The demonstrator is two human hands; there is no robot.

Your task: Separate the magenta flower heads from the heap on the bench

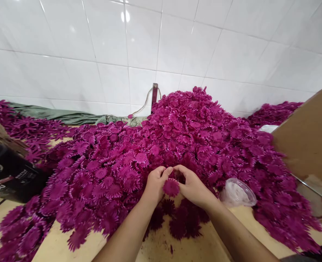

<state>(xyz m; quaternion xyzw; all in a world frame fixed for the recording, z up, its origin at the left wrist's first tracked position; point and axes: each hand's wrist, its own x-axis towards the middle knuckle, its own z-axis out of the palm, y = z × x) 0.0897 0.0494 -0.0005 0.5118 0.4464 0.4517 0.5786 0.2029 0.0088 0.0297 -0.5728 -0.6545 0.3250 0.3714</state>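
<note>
Close together above the tabletop, both hands are at one magenta fabric flower (pixel 171 187) with a toothed rim. My left hand (pixel 157 181) is closed, thumb and forefinger pinched at the flower's upper left. Curled around the other side is my right hand (pixel 193 185), its thumb at the flower's right edge and its fingertips partly hidden. A large heap of similar loose flowers (pixel 190 125) lies in front of and around both hands. Several darker flowers (pixel 185 222) rest below them on the pale tabletop (pixel 174 251).
Right of my right hand stands a clear plastic tub (pixel 238 193) with whitish contents. A cardboard sheet (pixel 308 145) rises at the right, and a black printed box (pixel 12 178) stands at the left. Behind the heap are green cloth (pixel 57 115) and a tiled wall (pixel 141 40).
</note>
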